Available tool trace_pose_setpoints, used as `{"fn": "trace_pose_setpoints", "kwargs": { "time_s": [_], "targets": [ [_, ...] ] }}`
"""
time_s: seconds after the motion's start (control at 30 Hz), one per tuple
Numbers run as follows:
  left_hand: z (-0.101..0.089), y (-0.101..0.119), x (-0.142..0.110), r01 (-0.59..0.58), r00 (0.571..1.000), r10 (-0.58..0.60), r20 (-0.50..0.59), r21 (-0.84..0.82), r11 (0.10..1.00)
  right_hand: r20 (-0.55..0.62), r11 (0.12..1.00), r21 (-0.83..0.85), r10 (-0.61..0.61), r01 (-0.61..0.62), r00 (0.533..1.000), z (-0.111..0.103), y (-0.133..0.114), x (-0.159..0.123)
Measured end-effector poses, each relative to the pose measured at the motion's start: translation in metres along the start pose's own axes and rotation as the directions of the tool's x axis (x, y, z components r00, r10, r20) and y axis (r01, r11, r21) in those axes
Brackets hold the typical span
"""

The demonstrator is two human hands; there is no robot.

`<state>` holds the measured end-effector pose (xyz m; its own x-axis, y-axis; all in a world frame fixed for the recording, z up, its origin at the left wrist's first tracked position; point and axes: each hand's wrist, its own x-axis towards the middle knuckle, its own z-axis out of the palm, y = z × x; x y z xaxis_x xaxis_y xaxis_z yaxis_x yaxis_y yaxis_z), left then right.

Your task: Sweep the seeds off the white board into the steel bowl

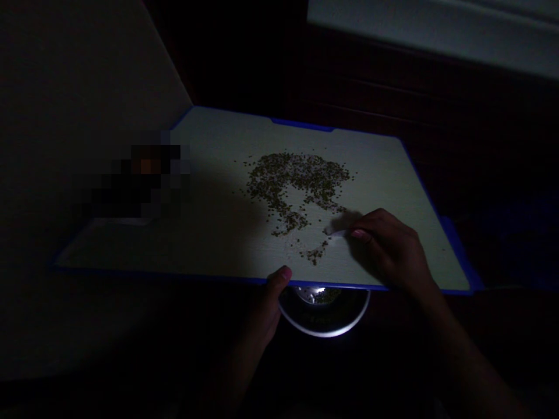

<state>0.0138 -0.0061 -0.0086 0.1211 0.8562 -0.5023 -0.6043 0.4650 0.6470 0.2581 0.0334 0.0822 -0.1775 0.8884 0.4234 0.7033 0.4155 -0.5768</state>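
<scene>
Small dark grains point(301, 171) lie spread over the middle of a pale board point(375, 163) with blue edging, in a loose heap and thinner trails toward me. At the near edge, my left hand point(271, 302) is closed, its thumb over the blue rim and its fingers below. Whether these fingers also touch the bowl is hidden. My right hand point(393, 247) is over the board, right of the grains, pinching a small pale flat strip point(338, 233). The strip's tip is beside a few stray grains. Under the near edge is a shiny metal bowl point(325, 334) with grains inside.
A pixelated patch point(131, 180) covers something on the board's left side. Beyond it rises a pale surface point(87, 75). A light ledge point(414, 35) runs across the upper right. The surroundings are very dark.
</scene>
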Motion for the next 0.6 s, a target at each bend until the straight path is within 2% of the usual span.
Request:
{"fn": "trace_pose_setpoints", "kwargs": {
  "time_s": [0.27,0.6],
  "targets": [
    [-0.0005,-0.0012,0.0002,-0.008,1.0,0.008,0.002,-0.007,1.0,0.004,1.0,0.005,-0.028,0.027,1.0,-0.0006,0.0031,-0.0039],
    [0.0022,0.0004,0.0,-0.013,0.998,0.013,-0.056,0.011,1.0,-0.023,0.999,0.004,-0.051,0.051,0.998,-0.0019,0.0014,-0.0077]
  ]
}}
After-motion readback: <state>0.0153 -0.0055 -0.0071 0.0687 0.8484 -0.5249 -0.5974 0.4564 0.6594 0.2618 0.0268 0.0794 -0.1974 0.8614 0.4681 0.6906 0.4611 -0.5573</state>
